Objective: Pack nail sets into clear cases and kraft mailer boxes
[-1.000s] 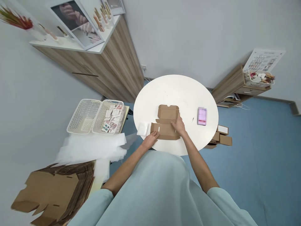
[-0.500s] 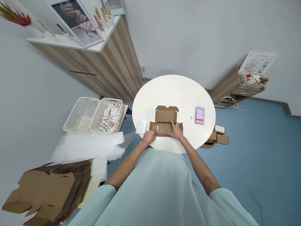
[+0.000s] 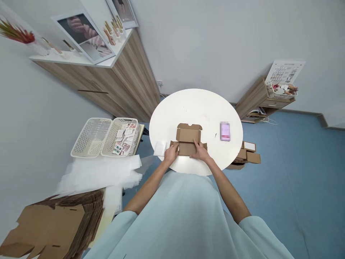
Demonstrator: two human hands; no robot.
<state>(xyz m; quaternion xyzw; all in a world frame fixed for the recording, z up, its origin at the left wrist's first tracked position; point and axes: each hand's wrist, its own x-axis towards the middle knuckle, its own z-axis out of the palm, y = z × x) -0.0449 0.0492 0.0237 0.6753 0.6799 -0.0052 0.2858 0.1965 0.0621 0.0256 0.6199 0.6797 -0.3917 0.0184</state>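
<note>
A brown cardboard box (image 3: 188, 136) lies part-folded on the white round table (image 3: 172, 108), its lid raised at the back and side flaps sticking out. At its left end my left hand (image 3: 171, 153) grips the side wall, fingers closed around the flap. My right hand (image 3: 200, 151) holds the front right part, thumb at the front wall and forefinger reaching over the inside. A white packet (image 3: 160, 148) lies flat just left of my left hand. The undersides of both hands' grips are hidden.
A phone (image 3: 225, 131), blurred out, lies at the table's right. On the left are white baskets (image 3: 91, 138), white foam sheets (image 3: 99, 172) and a stack of flat cardboard boxes (image 3: 51, 230). Folded boxes (image 3: 252, 157) stand low at the right. A wooden cabinet (image 3: 132, 75) stands behind left.
My left hand has shifted up along the box's left end, its fingers now over the side flap. The right hand keeps nearly the same hold. The whole view has tilted slightly.
</note>
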